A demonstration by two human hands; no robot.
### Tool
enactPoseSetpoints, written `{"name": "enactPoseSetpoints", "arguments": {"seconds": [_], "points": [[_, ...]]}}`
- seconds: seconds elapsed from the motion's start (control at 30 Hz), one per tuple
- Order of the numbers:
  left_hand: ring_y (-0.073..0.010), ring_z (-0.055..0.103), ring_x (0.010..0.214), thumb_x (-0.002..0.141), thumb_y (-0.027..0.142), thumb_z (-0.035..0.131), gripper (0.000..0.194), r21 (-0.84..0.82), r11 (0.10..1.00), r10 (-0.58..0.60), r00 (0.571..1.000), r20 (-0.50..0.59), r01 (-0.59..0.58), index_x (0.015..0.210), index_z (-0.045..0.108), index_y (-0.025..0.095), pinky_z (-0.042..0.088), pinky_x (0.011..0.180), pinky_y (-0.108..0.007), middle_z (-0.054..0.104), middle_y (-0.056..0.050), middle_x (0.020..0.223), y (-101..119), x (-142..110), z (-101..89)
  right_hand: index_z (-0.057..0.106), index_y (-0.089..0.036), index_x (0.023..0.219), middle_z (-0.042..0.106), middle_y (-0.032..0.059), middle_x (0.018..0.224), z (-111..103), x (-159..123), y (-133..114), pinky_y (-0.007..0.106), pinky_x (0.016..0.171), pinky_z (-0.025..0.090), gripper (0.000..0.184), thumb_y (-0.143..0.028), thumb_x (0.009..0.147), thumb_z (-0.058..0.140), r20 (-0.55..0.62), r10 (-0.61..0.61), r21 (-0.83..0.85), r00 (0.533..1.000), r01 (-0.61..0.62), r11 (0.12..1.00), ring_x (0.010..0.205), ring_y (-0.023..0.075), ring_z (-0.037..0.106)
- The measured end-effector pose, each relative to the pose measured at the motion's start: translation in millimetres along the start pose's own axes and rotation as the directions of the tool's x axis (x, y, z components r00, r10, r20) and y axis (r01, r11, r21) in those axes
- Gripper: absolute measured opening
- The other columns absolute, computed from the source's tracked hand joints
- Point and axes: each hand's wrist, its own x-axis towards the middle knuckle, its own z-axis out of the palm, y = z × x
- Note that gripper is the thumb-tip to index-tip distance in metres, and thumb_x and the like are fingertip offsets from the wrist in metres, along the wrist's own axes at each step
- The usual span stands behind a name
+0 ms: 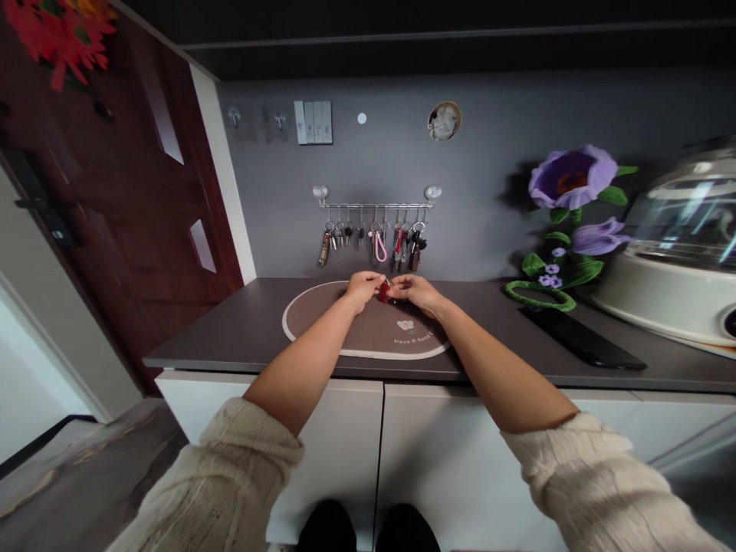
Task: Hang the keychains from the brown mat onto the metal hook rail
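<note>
Above the brown oval mat (368, 337), my left hand (363, 288) and my right hand (418, 293) meet with their fingers pinched together. Between them is a small red keychain (383, 292) with a bit of shiny metal at its top. Both hands grip it; its finer details are too small to make out. Just behind, a hook rail (376, 205) on the grey wall carries several bunches of keys. A pink loop strap (380, 247) and a red key holder (398, 241) hang among them.
The mat lies on a dark countertop (230, 322) over white cabinets (322, 445). To the right are a black flat object (580, 337), purple plush flowers (572, 180) on a green ring base, and a cream appliance (661, 284). A dark red door (132, 184) stands left.
</note>
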Motion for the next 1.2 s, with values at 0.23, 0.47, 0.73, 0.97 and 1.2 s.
{"name": "enactPoseSetpoints", "arguments": {"seconds": [0.23, 0.47, 0.73, 0.97, 1.2], "points": [[-0.0059, 0.052, 0.056, 0.066, 0.019, 0.062, 0.007, -0.163, 0.985, -0.046, 0.997, 0.065, 0.056, 0.069, 0.061, 0.013, 0.041, 0.061, -0.022, 0.058, 0.0, 0.062, 8.8, -4.3, 1.0, 0.058, -0.016, 0.081, 0.061, 0.002, 0.076, -0.8, 1.5, -6.6, 0.02, 0.058, 0.041, 0.024, -0.032, 0.065, 0.064, -0.081, -0.085, 0.136, 0.993, 0.095, 0.986, 0.059, 0.0072, 0.054], [-0.0069, 0.053, 0.058, 0.062, 0.02, 0.065, 0.011, -0.213, 0.977, -0.008, 0.994, 0.105, 0.031, 0.068, 0.059, 0.013, 0.043, 0.061, -0.023, 0.058, 0.0, 0.063, 13.3, -8.0, 4.2, 0.058, -0.016, 0.074, 0.059, -0.0001, 0.071, -1.2, 0.2, -6.8, 0.021, 0.057, 0.04, 0.026, -0.032, 0.057, 0.07, -0.09, -0.145, 0.125, 0.985, 0.155, 0.98, 0.063, 0.0086, 0.054], [-0.0085, 0.055, 0.061, 0.06, 0.023, 0.067, 0.016, -0.238, 0.971, 0.013, 0.989, 0.147, 0.022, 0.071, 0.059, 0.013, 0.043, 0.061, -0.023, 0.06, -0.001, 0.065, 11.3, -7.7, 4.6, 0.057, -0.016, 0.071, 0.056, -0.0017, 0.07, -3.0, 2.4, -3.3, 0.022, 0.059, 0.039, 0.027, -0.034, 0.056, 0.07, -0.053, -0.183, 0.121, 0.982, 0.189, 0.975, 0.062, 0.0078, 0.051], [-0.0077, 0.054, 0.062, 0.057, 0.028, 0.069, 0.023, -0.183, 0.983, 0.024, 0.991, 0.128, 0.0, 0.075, 0.062, 0.015, 0.04, 0.059, -0.021, 0.061, -0.002, 0.069, 9.0, -5.7, 3.6, 0.055, -0.017, 0.071, 0.056, -0.0017, 0.069, -4.3, 5.8, 0.6, 0.023, 0.063, 0.04, 0.03, -0.037, 0.055, 0.069, -0.058, -0.204, 0.137, 0.977, 0.211, 0.968, 0.062, 0.0084, 0.051], [-0.0086, 0.054, 0.064, 0.062, 0.03, 0.063, 0.026, -0.126, 0.991, 0.061, 0.994, 0.088, -0.05, 0.083, 0.061, 0.015, 0.039, 0.056, -0.02, 0.061, -0.003, 0.075, 6.6, -6.5, 4.1, 0.051, -0.017, 0.07, 0.053, -0.0031, 0.065, -7.7, 4.0, -4.0, 0.025, 0.067, 0.044, 0.036, -0.043, 0.053, 0.069, -0.088, -0.225, 0.19, 0.97, 0.238, 0.953, 0.064, 0.0088, 0.051]]}}
